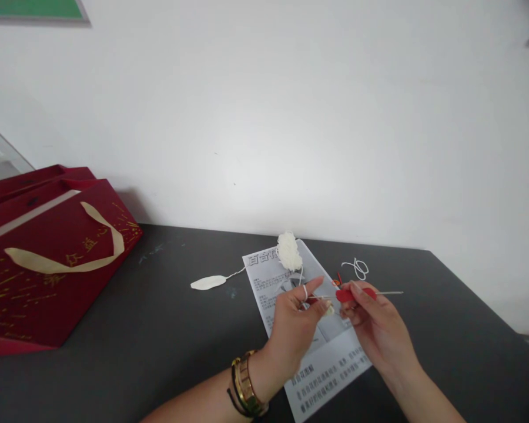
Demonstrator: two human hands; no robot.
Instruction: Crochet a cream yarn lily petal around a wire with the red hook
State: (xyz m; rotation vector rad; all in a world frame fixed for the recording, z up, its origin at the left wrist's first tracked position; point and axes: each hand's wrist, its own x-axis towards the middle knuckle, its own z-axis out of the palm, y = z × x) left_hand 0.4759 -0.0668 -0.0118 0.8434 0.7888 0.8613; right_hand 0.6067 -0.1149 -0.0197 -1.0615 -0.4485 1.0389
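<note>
My left hand [296,322] hovers over a printed instruction sheet [330,358], fingers curled, with white yarn looped round the index finger and a small cream crochet piece pinched at the fingertips. My right hand [374,323] grips a crochet hook with a red handle [350,294]; its metal end pokes out to the right. A small ball of white yarn [290,251] lies at the sheet's top edge. A finished cream leaf-shaped piece [208,282] lies on the dark table to the left, trailing a thread.
A dark red gift bag [48,264] with a gold ribbon handle lies at the table's left. A loose loop of white yarn [356,268] rests right of the sheet. The dark table [158,329] meets a white wall behind.
</note>
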